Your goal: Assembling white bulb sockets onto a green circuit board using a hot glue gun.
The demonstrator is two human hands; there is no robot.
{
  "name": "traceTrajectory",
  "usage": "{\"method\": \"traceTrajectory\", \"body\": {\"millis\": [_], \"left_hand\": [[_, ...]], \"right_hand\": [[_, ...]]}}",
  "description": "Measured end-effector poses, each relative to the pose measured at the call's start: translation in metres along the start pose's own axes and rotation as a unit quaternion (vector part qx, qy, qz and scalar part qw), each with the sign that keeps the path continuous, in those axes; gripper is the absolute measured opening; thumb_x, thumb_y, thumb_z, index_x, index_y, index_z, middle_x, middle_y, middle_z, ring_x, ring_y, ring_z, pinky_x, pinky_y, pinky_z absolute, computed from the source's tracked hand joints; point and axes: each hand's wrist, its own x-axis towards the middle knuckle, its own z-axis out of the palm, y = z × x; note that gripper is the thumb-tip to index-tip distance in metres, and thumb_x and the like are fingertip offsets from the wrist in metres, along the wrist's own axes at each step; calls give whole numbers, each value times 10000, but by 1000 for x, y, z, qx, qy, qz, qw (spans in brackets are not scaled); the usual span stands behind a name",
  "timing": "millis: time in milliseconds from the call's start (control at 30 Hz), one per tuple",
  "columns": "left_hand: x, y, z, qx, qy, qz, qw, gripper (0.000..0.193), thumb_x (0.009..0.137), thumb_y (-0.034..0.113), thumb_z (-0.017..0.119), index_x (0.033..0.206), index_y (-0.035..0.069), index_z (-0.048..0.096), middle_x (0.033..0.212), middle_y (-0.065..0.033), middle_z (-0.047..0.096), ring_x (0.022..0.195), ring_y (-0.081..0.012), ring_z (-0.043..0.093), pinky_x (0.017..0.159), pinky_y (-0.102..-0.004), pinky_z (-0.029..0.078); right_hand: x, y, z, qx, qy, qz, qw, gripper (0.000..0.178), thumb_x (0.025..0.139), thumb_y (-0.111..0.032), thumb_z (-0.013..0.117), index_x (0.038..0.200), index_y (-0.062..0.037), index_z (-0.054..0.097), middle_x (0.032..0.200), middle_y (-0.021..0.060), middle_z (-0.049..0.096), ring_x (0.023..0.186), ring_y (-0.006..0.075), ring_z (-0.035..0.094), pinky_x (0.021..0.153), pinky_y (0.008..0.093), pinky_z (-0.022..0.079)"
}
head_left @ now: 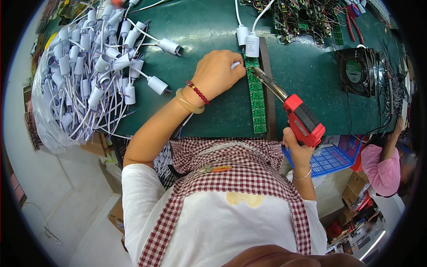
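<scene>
My left hand (217, 74) is closed in a pinch at the left edge of a green circuit board strip (257, 104). A short bit of white cable (235, 65) shows between its fingers; the rest is hidden by the hand. My right hand (299, 149) grips the handle of a red and black soldering gun (304, 119). The gun's metal tip reaches the upper part of the strip, close to my left fingertips. Just above, a white lamp holder (252, 46) with a cable lies at the strip's top end, and a second lamp holder (242, 34) lies beside it.
A heap of white cabled lamp holders (95, 66) in clear plastic covers the left of the green table (213, 120). Populated circuit boards (302, 20) lie at the back. A black fan (356, 71) stands right, near red-handled pliers (353, 26). A co-worker's pink sleeve (380, 169) shows at right.
</scene>
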Motion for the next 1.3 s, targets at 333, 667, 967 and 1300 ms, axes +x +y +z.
{"method": "traceTrajectory", "body": {"millis": [333,667,967,1300], "left_hand": [[-2,8,-1,22,0,-40,999,197,762,207,575,799,41,673,798,-168,637,726,-366,602,669,-433,471],[-2,7,-1,29,14,-29,999,199,758,219,580,789,45,672,813,-164,651,738,-367,611,678,-434,477],[-2,9,-1,30,9,-33,999,199,757,215,581,792,39,667,793,-167,649,728,-368,611,671,-428,476],[-1,10,-1,27,3,-36,999,201,754,216,579,781,36,664,766,-174,642,708,-372,606,661,-423,474]], "right_hand": [[-1,9,-1,-46,-20,-28,998,261,752,-85,771,967,-8,646,867,41,655,741,129,608,664,273,488],[-3,5,-6,-42,-1,-81,996,273,858,25,598,1120,79,546,637,48,552,491,87,476,485,239,421],[-3,10,-7,-26,8,-86,996,263,857,26,594,1110,79,547,630,47,547,482,86,474,480,238,413],[-4,-1,-6,20,15,-54,998,261,856,40,578,1111,84,537,636,45,541,477,84,467,478,243,411]]}}
